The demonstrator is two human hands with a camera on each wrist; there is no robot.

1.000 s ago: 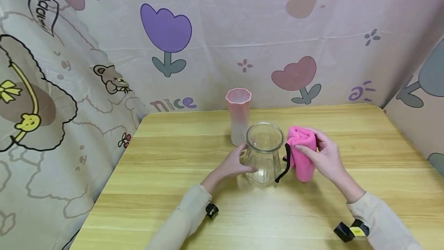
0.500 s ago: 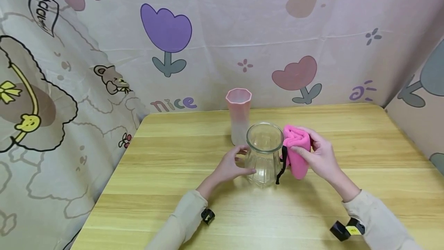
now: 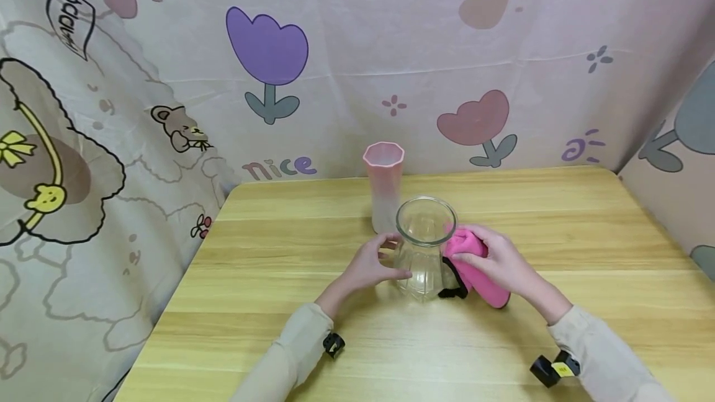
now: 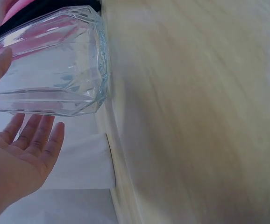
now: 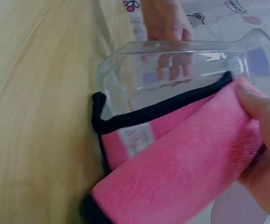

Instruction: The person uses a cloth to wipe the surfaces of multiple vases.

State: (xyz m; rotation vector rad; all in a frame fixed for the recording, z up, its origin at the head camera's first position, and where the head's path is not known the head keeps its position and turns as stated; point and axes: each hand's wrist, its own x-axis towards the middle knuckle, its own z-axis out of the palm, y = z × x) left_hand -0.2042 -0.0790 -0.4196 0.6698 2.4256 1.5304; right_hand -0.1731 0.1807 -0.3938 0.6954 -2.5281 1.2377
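A clear glass vase (image 3: 421, 265) with a round rim stands upright on the table. My left hand (image 3: 370, 265) is spread at its left side, thumb in front and fingers behind; in the left wrist view those fingers (image 4: 40, 135) are nearly straight beside the glass, a gap between palm and vase. On the other side my right hand (image 3: 505, 262) grips a folded pink cloth (image 3: 486, 281) with black edging, thumb on top. The upper part of the cloth lies against the glass, and its lower end hangs to the right. A white label (image 5: 137, 138) shows on the cloth.
Behind the glass vase stands a tall pink-to-white faceted vase (image 3: 385, 194), close to its left rear. The wooden table (image 3: 268, 253) runs back to a printed curtain (image 3: 357, 61). Black cameras are strapped at both sleeves.
My right hand has moved left and down with the pink cloth, bringing it from beside the vase to its right side. The cloth's lower end has swung outward; my left hand shifted slightly left.
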